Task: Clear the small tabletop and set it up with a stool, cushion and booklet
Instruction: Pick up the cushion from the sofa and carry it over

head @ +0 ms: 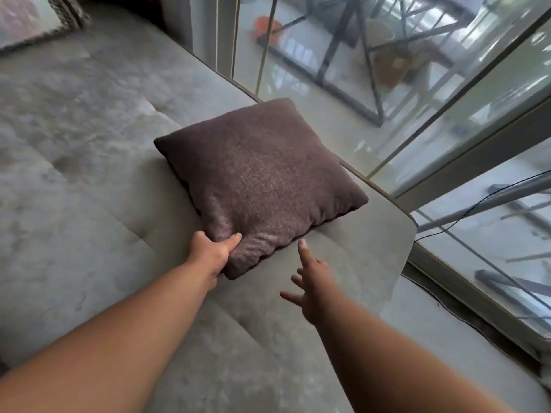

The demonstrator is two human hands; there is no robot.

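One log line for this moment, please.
stage: fetching cushion | left hand: gripping its corner | right hand: open, reaching | cushion on sofa

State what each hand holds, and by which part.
The left hand grips the brown cushion by its near corner. The right hand is open, holding nothing.
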